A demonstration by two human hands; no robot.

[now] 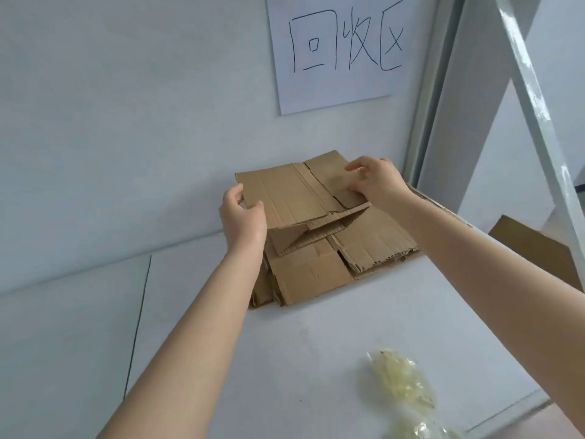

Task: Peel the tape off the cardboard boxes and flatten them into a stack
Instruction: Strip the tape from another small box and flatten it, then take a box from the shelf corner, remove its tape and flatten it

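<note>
Cardboard sheet (285, 198) is landing on our stack (316, 270): left hand (242, 217) grips at nine o'clock, right hand (376, 182) touches loosely. Next we press flat.

One wide-angle view, from the person's head, faces forward and down along both bare forearms, which enter from 7 and 4 o'clock. The left hand (242, 217) and right hand (376, 182) reach the top sheet (285, 194) of the cardboard stack (316, 270) near frame centre, at arm's length. A wall sign (332, 52) sits close at 1 o'clock. The white table (316, 343) fills the lower half.
</note>
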